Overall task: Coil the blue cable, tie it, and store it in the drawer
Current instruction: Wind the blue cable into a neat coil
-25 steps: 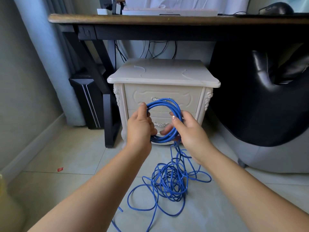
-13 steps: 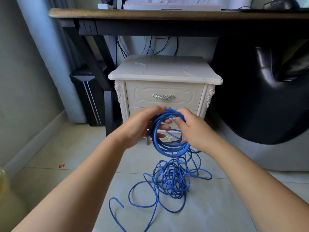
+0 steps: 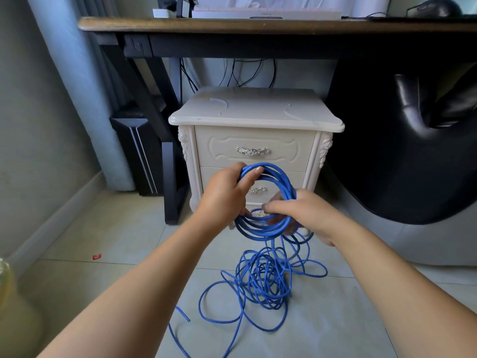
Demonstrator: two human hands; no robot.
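Observation:
A blue cable forms a round coil [image 3: 280,180] of several turns, held up in front of a cream nightstand [image 3: 255,112]. My left hand [image 3: 224,195] grips the coil's left side, thumb laid over the top strands. My right hand [image 3: 307,213] holds the coil's lower right, fingers curled round the strands. The rest of the cable hangs down into a loose tangle [image 3: 263,280] on the tiled floor. The nightstand's top drawer [image 3: 254,151] is closed, its silver handle visible. The lower drawer is partly hidden behind the coil.
A dark wooden desk [image 3: 258,24] spans overhead, its black leg [image 3: 173,177] left of the nightstand. A black computer tower [image 3: 136,151] stands behind that leg. A black beanbag chair [image 3: 413,138] fills the right. A small red scrap [image 3: 97,257] lies on the floor.
Another loop has been laid onto the coil. My right hand moved from the coil's top down to its lower right, and my left hand's grip shifted up to the upper left.

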